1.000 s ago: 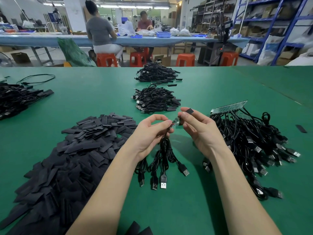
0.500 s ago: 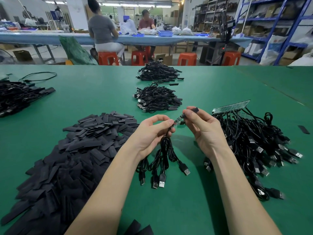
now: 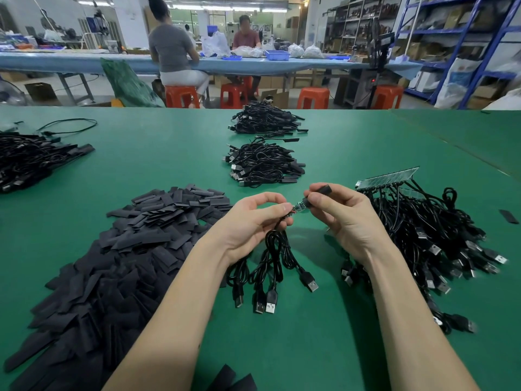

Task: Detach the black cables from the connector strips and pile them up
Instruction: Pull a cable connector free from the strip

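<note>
My left hand (image 3: pixel 251 221) pinches the end of a black cable (image 3: pixel 275 249) where a small circuit board (image 3: pixel 299 206) sticks out; several more black USB cables hang from that hand, their plugs (image 3: pixel 266 304) lying on the green table (image 3: pixel 296 348). My right hand (image 3: pixel 342 217) pinches a short black sleeve (image 3: pixel 321 190) at the board's far tip. To the right a connector strip (image 3: pixel 387 177) stands over a heap of black cables (image 3: pixel 431 241) still joined to it. Two piles of loose cables (image 3: pixel 263 166) (image 3: pixel 266 119) lie farther back.
A large heap of flat black sleeves (image 3: pixel 112 255) covers the table at the left. Another cable bundle (image 3: pixel 31 159) lies at the far left edge. One stray sleeve (image 3: pixel 509 216) sits at the far right. People sit on orange stools at a blue bench behind.
My right hand has slid the black sleeve a little onto the tip of the small board. Both hands have stayed at the same spot above the table.
</note>
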Tool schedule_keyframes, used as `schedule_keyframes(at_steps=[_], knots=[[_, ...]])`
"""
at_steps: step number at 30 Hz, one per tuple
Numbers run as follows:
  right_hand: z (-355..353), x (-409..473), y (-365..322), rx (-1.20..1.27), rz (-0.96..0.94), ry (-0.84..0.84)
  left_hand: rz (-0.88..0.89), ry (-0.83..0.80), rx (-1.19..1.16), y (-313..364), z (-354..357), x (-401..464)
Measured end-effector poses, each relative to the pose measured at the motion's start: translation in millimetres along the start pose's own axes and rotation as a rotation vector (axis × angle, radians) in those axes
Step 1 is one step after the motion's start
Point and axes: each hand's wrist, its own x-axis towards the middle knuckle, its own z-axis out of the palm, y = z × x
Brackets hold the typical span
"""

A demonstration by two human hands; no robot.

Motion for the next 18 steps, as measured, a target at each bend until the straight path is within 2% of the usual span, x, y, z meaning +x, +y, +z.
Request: schedule_keyframes(at_steps=[5,13,18], knots=[[-3.0,-2.4,-1.1,-0.044,0.016,-0.093,-0.011,-0.04,0.012,2.9,0.9,-2.6],[-1.1,-2.7,0.4,-0.015,-0.014,-0.111,-0.006,-0.039,-0.008,2.5,-0.1,-3.3],[0.8,1.1,2.5,0.018,0.048,-0.064,0.023,-0.001,0.035,1.9,1.3,-3.6]])
